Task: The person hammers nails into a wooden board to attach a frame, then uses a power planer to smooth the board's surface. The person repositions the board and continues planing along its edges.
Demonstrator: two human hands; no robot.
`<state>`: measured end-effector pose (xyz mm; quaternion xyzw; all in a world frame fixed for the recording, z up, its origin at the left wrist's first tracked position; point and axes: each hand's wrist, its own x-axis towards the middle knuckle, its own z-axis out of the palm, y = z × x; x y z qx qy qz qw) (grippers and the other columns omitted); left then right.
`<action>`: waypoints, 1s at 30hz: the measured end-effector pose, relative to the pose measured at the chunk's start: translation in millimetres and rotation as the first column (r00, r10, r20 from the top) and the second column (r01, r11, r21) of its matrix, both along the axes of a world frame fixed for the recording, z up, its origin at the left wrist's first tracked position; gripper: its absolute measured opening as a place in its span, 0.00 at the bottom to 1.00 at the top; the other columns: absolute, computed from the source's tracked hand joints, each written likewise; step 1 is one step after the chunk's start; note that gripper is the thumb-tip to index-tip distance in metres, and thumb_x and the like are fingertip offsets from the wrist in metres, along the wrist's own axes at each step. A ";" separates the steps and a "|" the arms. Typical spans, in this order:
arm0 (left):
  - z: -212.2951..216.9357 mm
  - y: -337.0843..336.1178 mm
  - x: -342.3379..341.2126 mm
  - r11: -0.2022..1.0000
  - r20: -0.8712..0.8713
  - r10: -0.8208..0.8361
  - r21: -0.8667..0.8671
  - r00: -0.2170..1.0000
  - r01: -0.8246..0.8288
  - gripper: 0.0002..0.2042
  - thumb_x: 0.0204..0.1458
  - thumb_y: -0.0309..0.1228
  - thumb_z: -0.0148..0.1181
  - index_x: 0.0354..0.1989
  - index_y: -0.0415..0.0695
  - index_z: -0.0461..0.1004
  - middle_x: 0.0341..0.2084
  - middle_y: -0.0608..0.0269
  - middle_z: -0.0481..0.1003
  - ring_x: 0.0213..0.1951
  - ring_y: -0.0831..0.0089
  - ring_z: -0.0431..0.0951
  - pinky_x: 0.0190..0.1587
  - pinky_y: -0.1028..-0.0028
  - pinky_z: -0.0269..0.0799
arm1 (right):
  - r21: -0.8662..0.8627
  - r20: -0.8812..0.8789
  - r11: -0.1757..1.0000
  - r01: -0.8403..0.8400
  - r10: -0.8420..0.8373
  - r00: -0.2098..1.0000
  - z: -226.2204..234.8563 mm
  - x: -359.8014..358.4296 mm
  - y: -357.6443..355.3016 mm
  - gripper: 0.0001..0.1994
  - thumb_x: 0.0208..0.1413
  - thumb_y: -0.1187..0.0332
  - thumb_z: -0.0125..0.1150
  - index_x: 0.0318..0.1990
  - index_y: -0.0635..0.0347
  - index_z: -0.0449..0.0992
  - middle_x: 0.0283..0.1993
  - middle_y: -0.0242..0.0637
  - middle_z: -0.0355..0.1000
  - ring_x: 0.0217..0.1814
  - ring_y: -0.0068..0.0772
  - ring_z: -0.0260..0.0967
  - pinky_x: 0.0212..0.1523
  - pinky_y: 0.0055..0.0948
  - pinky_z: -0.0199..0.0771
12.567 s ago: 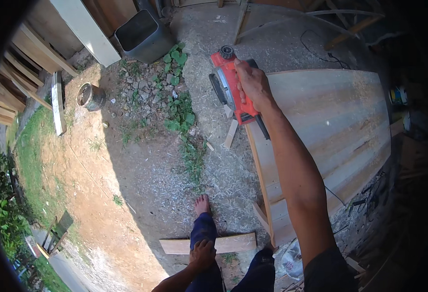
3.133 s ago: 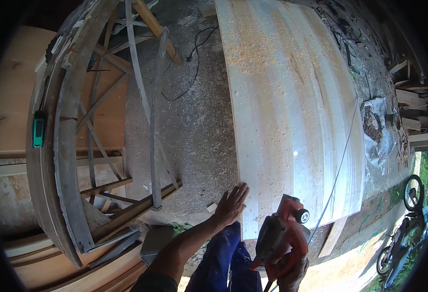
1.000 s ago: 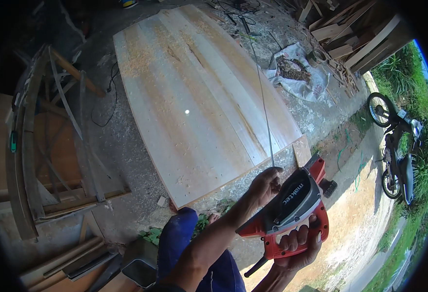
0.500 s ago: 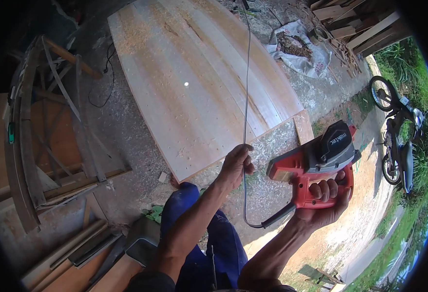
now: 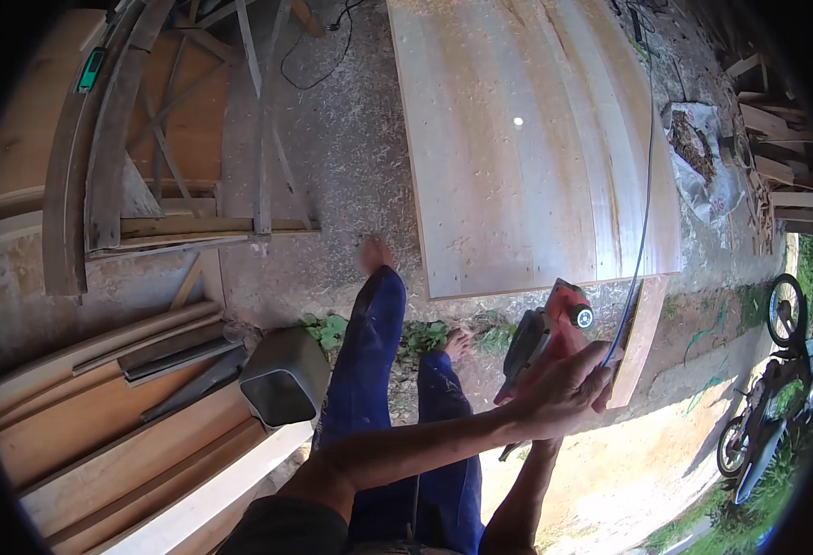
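Note:
A red and black electric planer (image 5: 562, 338) is held in the air by the near edge of a wide wooden panel (image 5: 527, 185). My right hand, mostly hidden behind my left, grips it; the right forearm rises toward it from below. My left hand (image 5: 564, 393) crosses in front, its fingers closed round the planer's power cord (image 5: 644, 217). From there the cord runs up over the panel's right side to the far end. Pale shavings are scattered on the panel's planked face.
A narrow board (image 5: 639, 342) lies at the panel's near right corner. At the left are a wooden frame (image 5: 110, 148) and a grey square bin (image 5: 284, 375) beside stacked planks (image 5: 147, 388). A sack with debris (image 5: 702, 162) lies far right, a motorcycle (image 5: 772, 398) nearer.
My view has swung left, and the panel now appears farther right. The planer has turned in my right hand, and my left hand has crossed over in front of it, still on the cord.

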<state>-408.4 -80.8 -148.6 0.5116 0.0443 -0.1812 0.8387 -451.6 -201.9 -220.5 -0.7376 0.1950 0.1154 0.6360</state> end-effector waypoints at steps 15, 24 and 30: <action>-144.9 41.7 -84.3 0.793 -0.291 0.388 -0.378 0.874 -0.478 0.52 0.58 0.73 0.31 0.58 0.21 0.63 0.31 0.43 0.72 0.25 0.63 0.73 0.25 0.70 0.69 | -0.250 -0.128 0.803 -0.542 0.527 0.840 -73.7 -37.1 134.6 0.21 0.62 0.48 0.60 0.47 0.59 0.75 0.25 0.35 0.73 0.21 0.31 0.68 0.22 0.32 0.67; -166.8 33.2 -83.9 0.452 -0.253 0.555 -0.708 0.792 -0.543 0.57 0.55 0.78 0.29 0.56 0.20 0.67 0.31 0.41 0.72 0.24 0.62 0.73 0.24 0.70 0.70 | -0.309 -0.137 0.766 -0.563 0.550 0.824 -80.1 -30.7 146.3 0.22 0.62 0.46 0.59 0.47 0.58 0.76 0.26 0.37 0.74 0.23 0.36 0.69 0.23 0.36 0.68; -163.0 26.5 -91.3 0.399 -0.287 0.540 -0.741 0.791 -0.540 0.57 0.55 0.78 0.28 0.58 0.23 0.67 0.33 0.40 0.73 0.27 0.63 0.73 0.26 0.70 0.69 | -0.327 -0.156 0.758 -0.564 0.545 0.824 -76.7 -31.8 146.5 0.23 0.62 0.44 0.58 0.46 0.58 0.76 0.26 0.39 0.74 0.23 0.40 0.71 0.24 0.38 0.69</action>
